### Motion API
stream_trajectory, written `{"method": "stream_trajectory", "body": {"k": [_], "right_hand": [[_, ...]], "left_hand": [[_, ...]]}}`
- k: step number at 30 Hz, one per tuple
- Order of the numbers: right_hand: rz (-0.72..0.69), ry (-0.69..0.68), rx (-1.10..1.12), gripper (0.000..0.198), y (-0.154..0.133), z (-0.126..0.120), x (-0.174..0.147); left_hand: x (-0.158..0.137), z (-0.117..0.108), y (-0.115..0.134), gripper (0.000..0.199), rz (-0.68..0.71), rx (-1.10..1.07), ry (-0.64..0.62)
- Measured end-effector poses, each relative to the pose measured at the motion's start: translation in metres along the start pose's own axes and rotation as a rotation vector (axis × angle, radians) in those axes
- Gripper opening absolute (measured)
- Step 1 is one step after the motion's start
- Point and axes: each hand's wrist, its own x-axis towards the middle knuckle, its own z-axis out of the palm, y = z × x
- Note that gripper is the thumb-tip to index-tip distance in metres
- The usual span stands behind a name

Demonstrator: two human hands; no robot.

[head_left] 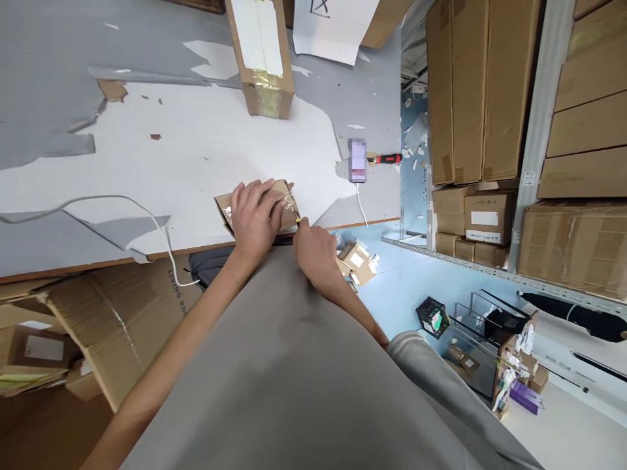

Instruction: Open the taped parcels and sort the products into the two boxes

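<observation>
A small cardboard box (283, 191) with shiny clear tape lies at the table's front edge, close to my body. My left hand (255, 219) is on top of it, fingers bent over the box and holding it down. My right hand (316, 251) is closed in a fist around a slim box cutter (298, 222), of which only a yellow and dark tip shows. That tip meets the right end of the box, by the taped edge. Most of the cutter is hidden inside the fist, and part of the box is covered by my left hand.
On the table (196, 170), whose grey covering is torn, stand a long taped carton (269, 98), a phone (358, 160) on a white cable and a red-and-black handled tool (389, 158). Shelves of cartons (467, 91) rise at right. Opened cardboard (357, 261) lies on the blue floor.
</observation>
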Motion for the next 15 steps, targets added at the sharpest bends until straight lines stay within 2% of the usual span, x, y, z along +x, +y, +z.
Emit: {"method": "stream_trajectory", "body": {"k": [7, 15], "right_hand": [[-0.019, 0.006, 0.019, 0.048, 0.004, -0.011, -0.002], [0.007, 0.026, -0.030, 0.052, 0.003, 0.005, 0.007]], "left_hand": [[0.000, 0.004, -0.006, 0.029, 0.023, 0.023, 0.020], [0.000, 0.004, -0.006, 0.031, 0.036, 0.011, 0.035]]}}
